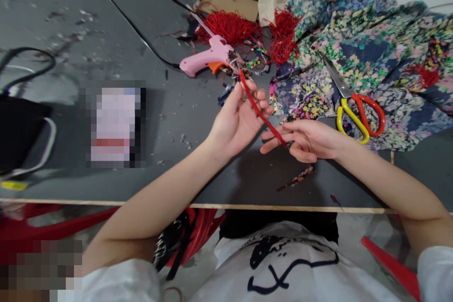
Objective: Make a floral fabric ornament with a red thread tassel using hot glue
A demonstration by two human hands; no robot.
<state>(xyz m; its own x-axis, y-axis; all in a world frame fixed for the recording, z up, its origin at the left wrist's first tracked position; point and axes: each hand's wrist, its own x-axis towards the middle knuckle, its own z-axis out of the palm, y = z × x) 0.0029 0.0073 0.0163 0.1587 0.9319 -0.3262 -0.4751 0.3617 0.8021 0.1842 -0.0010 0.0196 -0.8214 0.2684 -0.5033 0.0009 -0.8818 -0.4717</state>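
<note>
A short, slim red cord (261, 114) runs slantwise between my two hands, above the table. My left hand (236, 125) is palm up and has the cord's upper part between thumb and fingers. Curled around the lower end is my right hand (309, 140), with the cord passing between its fingers. Just beyond my left fingertips lies a pink glue gun (203, 59) with an orange trigger, nozzle towards the cord's upper end. Scissors (348, 96) with one yellow and one red handle rest on floral cloth (385, 42) beyond my right hand.
Piles of red string (228, 28) and cardboard pieces (244, 2) lie at the back. A black cable (120, 14) leads from the glue gun to the upper left. A blurred phone-like object (115, 125) and a black bag (23, 132) are on the left. Fabric scraps (299, 179) lie near the front edge.
</note>
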